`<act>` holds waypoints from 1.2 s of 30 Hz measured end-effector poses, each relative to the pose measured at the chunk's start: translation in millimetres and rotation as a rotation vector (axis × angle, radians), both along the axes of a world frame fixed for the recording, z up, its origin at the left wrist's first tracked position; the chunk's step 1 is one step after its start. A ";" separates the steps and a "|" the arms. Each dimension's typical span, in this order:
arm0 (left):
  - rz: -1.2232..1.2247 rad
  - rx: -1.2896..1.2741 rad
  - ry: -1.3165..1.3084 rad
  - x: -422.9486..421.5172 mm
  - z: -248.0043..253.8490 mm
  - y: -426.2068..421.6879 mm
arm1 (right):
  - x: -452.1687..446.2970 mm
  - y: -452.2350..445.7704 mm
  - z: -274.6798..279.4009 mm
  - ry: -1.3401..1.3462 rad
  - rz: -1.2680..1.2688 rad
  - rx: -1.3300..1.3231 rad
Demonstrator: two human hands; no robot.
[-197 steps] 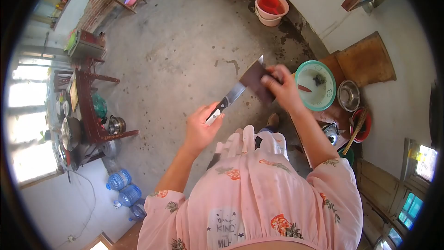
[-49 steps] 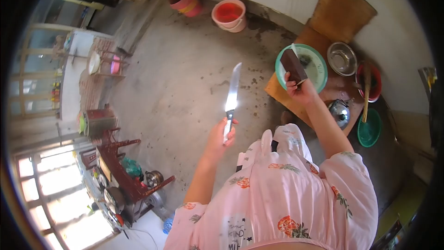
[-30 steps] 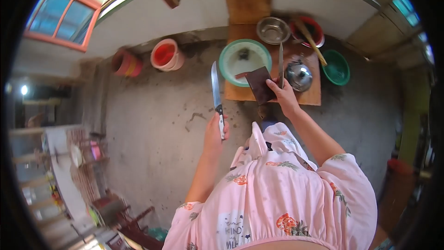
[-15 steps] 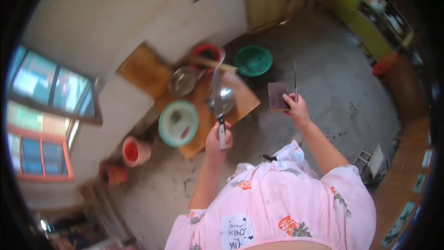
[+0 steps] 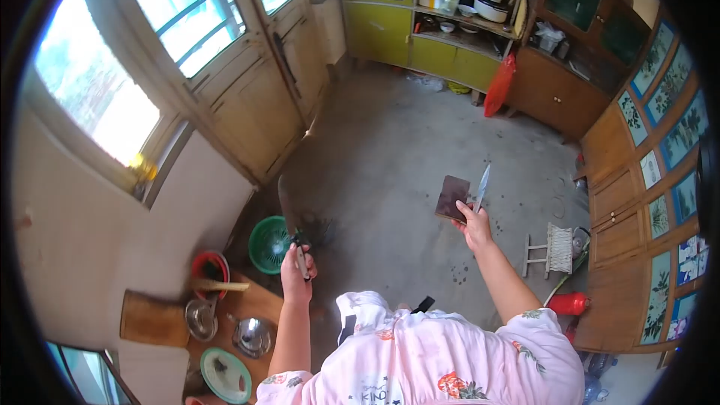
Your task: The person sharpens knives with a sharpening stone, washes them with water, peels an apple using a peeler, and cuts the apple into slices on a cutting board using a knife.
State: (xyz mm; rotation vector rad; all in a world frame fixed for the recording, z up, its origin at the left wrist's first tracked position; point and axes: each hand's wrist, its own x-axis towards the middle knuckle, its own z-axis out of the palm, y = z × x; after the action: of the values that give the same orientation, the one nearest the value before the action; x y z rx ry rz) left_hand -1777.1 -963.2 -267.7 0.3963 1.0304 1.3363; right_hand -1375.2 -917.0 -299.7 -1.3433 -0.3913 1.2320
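My left hand (image 5: 295, 276) is closed round the handle of a knife (image 5: 289, 208), whose long blade points up and away from me. In my right hand (image 5: 475, 229) are two things: a dark brown rectangular block (image 5: 453, 196), which looks like a sharpening stone, and a smaller pointed knife (image 5: 483, 186). The small knife's blade stands to the right of the block, tip upward; its handle is hidden in my fingers. Both hands are held out in front of me above the concrete floor, well apart.
At lower left, a low wooden table (image 5: 259, 291) bears a metal kettle (image 5: 253, 335), a strainer (image 5: 201, 320) and a basin (image 5: 226, 375). A green plastic basket (image 5: 271, 244) is beyond it. Cabinets (image 5: 375, 30) line the back; a small stool (image 5: 558, 248) stands right.
My view has swung to the right and up, so the table has shifted to lower left and the cabinets and doors have come into view. Both hands keep their hold.
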 end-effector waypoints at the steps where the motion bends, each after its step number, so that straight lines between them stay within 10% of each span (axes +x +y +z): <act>1: 0.008 -0.030 0.005 1.8 -7.9 22.7 | 10.7 23.7 -5.5 0.030 -0.021 0.019; 11: 0.070 -0.106 0.148 8.0 -56.2 341.9 | 80.8 303.7 -39.6 -0.028 -0.270 0.078; 20: -0.223 0.070 0.217 140.7 11.2 658.6 | 138.0 501.6 -9.4 -0.503 -0.307 0.098; 36: 0.318 -0.179 0.470 168.0 -35.1 943.4 | 186.9 1109.7 11.0 -0.518 0.274 0.259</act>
State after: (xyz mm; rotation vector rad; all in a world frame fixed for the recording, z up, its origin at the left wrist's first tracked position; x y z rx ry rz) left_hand -1609.1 -19.8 -302.7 0.4342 1.6471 1.4488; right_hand -1188.3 192.7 -288.7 -1.4010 -1.0937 0.9933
